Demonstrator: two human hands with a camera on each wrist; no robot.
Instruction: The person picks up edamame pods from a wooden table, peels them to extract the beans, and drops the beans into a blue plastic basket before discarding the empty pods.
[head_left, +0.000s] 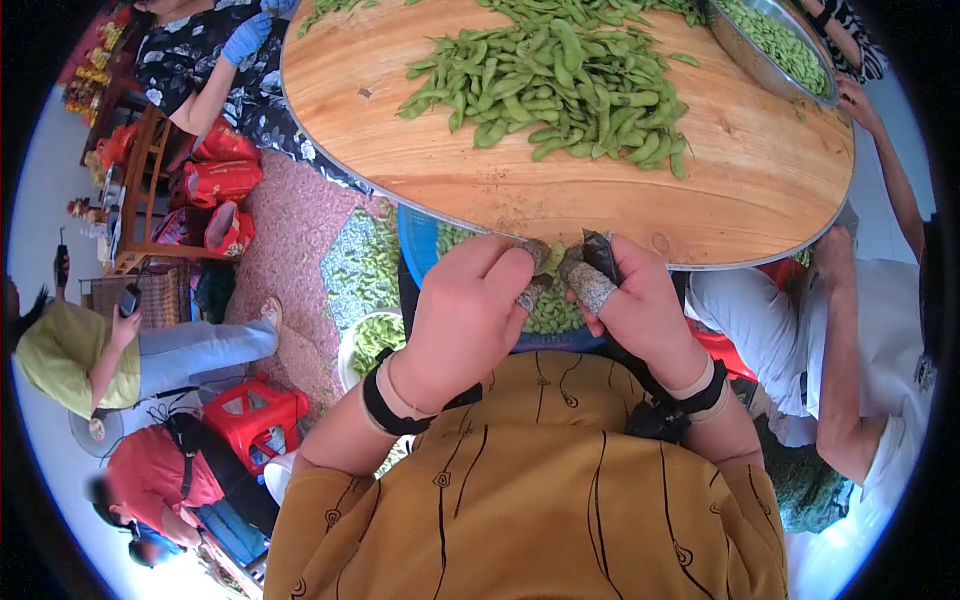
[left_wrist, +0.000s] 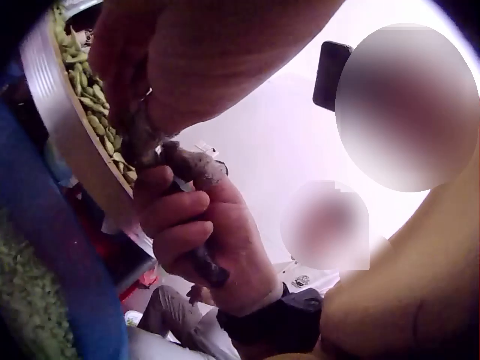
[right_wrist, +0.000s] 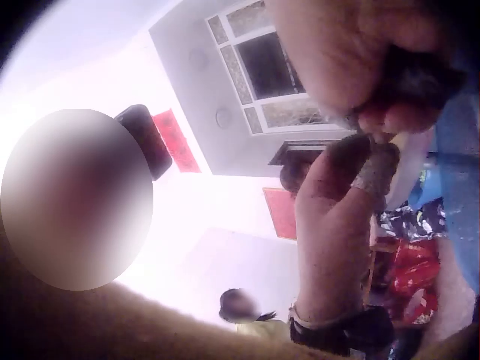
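Both hands meet over a blue basin point(head_left: 418, 240) at the table's near edge, thumbs and some fingertips wrapped in grey, worn coverings. Between the fingertips of the left hand point(head_left: 468, 305) and the right hand point(head_left: 640, 305) is a green pod point(head_left: 555, 258), pinched from both sides. Shelled green beans point(head_left: 552, 312) lie in the basin below. In the left wrist view the fingers of the right hand point(left_wrist: 202, 225) are curled, with a dark strip along them. The right wrist view shows the left hand point(right_wrist: 337, 225) touching the right at the fingertips; the pod there is mostly hidden.
A pile of green pods point(head_left: 560, 90) covers the back of the wooden table point(head_left: 400, 150). A metal bowl of beans point(head_left: 775, 45) stands at the back right. Left of the basin are a white bucket point(head_left: 347, 360) and a red stool point(head_left: 255, 415). Other people sit or stand around.
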